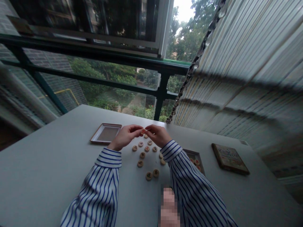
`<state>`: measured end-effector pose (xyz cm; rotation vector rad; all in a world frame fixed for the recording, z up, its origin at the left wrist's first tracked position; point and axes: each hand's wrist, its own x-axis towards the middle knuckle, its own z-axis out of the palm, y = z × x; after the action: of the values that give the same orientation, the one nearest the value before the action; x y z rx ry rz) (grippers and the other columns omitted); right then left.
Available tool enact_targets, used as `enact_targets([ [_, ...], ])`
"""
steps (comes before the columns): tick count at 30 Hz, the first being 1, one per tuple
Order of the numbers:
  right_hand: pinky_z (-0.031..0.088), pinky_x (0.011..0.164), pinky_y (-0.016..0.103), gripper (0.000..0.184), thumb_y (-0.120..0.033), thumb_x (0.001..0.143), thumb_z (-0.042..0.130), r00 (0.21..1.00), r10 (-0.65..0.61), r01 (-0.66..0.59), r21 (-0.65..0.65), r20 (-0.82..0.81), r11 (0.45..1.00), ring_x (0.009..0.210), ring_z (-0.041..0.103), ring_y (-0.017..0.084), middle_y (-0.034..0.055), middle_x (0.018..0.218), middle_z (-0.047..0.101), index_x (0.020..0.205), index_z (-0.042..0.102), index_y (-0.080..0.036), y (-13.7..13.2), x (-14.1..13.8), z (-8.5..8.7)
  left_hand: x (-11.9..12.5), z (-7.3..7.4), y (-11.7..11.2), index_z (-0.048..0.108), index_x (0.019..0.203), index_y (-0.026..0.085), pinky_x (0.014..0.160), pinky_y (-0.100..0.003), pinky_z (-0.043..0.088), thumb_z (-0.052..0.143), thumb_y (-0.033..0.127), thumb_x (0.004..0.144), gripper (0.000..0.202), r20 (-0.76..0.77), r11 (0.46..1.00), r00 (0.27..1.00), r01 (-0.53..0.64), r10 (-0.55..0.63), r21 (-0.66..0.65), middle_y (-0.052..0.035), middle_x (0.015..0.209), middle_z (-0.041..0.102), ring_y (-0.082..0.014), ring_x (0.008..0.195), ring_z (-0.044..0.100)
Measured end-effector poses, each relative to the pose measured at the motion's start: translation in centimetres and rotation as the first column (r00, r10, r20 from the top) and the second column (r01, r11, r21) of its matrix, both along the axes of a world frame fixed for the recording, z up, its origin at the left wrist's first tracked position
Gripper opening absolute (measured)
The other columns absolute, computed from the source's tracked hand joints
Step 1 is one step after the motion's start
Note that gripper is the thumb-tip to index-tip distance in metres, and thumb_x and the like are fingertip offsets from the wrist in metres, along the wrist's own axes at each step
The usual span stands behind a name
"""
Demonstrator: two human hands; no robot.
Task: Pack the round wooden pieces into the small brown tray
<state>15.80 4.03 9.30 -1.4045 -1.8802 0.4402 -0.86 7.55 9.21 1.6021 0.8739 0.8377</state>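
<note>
My left hand and my right hand meet over the far middle of the table, both pinching one round xiangqi piece with a red character. It is held up by the fingertips. Below the hands, several loose wooden pieces lie flat on the table, such as a dark-marked piece and a red-marked piece. Nearer to me, two more pieces lie side by side. My right forearm partly hides an open box holding several red-marked pieces.
An empty shallow tray or lid lies left of my left hand. A flat patterned box sits at the right on the white table. Beyond the far edge stand a green railing and windows; a pale curtain hangs at right.
</note>
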Motion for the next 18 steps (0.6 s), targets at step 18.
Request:
enact_targets([
  [18, 0.047, 0.066, 0.025, 0.018, -0.023, 0.078, 0.050, 0.997, -0.077, 0.076, 0.042, 0.021, 0.996, 0.069, 0.061, 0.012, 0.0038, 0.076, 0.066, 0.091, 0.060, -0.017, -5.4, 5.0, 2.0, 3.3, 1.3, -2.7, 0.061, 0.094, 0.014, 0.076, -0.032, 0.047, 0.060, 0.039, 0.068, 0.036, -0.030, 0.993, 0.995, 0.093, -0.091, 0.069, -0.0076, 0.091, 0.066, -0.0186, 0.083, 0.060],
])
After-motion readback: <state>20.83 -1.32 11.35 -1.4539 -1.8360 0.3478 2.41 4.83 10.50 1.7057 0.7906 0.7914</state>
